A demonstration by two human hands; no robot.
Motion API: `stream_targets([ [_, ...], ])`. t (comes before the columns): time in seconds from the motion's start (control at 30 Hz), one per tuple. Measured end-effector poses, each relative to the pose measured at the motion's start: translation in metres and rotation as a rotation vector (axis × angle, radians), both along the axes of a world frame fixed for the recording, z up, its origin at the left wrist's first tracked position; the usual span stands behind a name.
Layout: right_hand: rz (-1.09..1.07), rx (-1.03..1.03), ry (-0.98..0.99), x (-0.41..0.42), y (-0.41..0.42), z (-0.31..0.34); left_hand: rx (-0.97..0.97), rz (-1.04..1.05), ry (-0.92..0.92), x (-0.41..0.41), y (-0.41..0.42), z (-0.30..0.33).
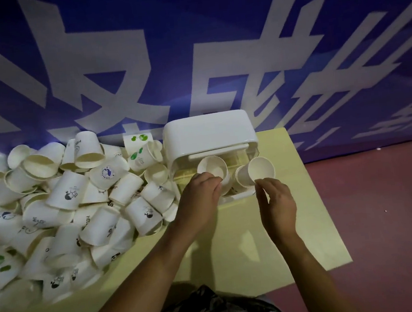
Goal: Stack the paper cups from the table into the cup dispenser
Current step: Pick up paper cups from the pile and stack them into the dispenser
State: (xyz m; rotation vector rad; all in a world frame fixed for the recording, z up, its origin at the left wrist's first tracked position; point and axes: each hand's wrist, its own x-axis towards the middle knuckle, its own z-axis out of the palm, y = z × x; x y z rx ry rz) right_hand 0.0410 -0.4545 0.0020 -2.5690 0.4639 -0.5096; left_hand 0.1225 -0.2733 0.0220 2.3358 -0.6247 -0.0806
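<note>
A white cup dispenser (pixel 210 135) with a rounded lid and a clear open front stands at the back of the yellow table (pixel 233 241). Two paper cups lie inside it with their mouths facing me. My left hand (pixel 200 199) grips the lower rim of the left paper cup (pixel 212 169). The right paper cup (pixel 260 169) sits beside it, nested on another cup. My right hand (pixel 277 205) is just below that cup, its fingers fairly straight and its fingertips at the rim. A large pile of loose paper cups (pixel 61 207) covers the table's left half.
A blue banner with big white characters (pixel 190 56) hangs right behind the table. The table's right edge (pixel 322 195) drops to a reddish floor (pixel 381 214). My dark patterned clothing (pixel 215 311) shows at the near edge.
</note>
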Motion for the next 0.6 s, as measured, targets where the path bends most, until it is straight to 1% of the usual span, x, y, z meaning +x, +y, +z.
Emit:
stream_targets([
  [0.13,0.105,-0.036,0.098,0.012,-0.026,-0.007,0.077,0.026,0.043,0.002,-0.029,-0.014],
  [0.3,0.256,-0.083,0.244,0.030,-0.052,-0.030,0.305,0.065,0.106,0.005,-0.051,-0.042],
  [0.4,0.351,-0.169,0.313,0.041,-0.064,-0.045,0.427,0.080,0.153,0.005,-0.062,-0.053],
  [0.5,0.403,-0.238,0.342,0.050,-0.072,-0.056,0.449,0.107,0.202,0.006,-0.071,-0.064],
  [0.6,0.439,-0.242,0.365,0.055,-0.073,-0.060,0.416,0.150,0.213,0.005,-0.076,-0.069],
])
